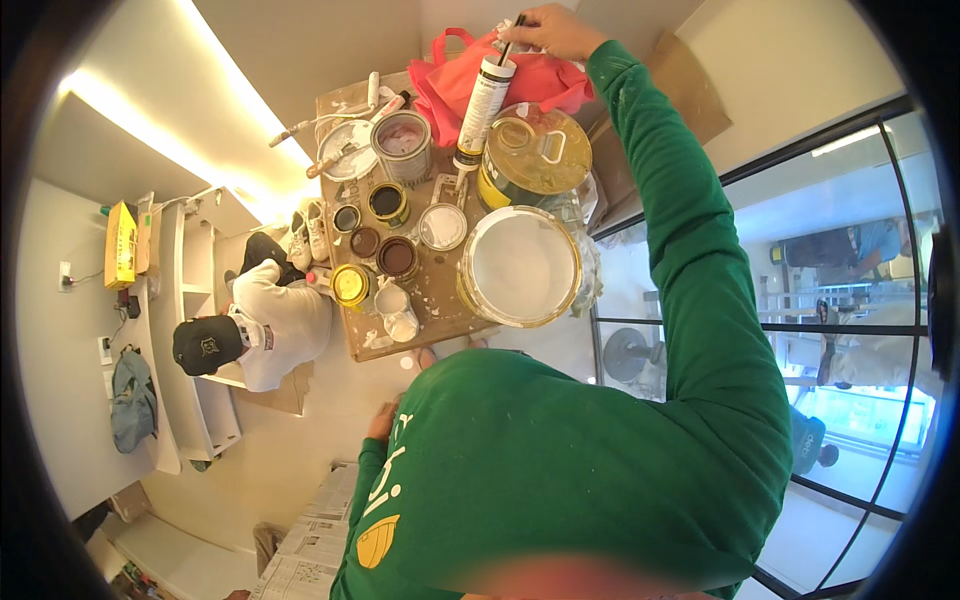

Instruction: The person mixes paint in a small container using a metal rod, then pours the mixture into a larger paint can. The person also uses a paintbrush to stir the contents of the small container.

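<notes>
My right hand (552,30) is raised at the top of the view, shut on the rear end of a white caulk tube (484,100) that hangs nozzle-down over the paint cans. Behind the tube lies a red bag (545,80). Under it stand a large gold-lidded can (535,155) and a wide open bucket of white paint (520,265). Only part of my left hand (382,420) shows, low by my green shirt, away from the cans; what its fingers are doing is hidden.
A paint-spattered brown board (440,300) carries several small open cans, a grey-white can (403,145) and a tray with brushes (345,150). Another person in a white shirt and black cap (262,325) crouches at the left by white shelves. Newspapers (310,545) lie below. A black-framed glass wall (800,300) runs along the right.
</notes>
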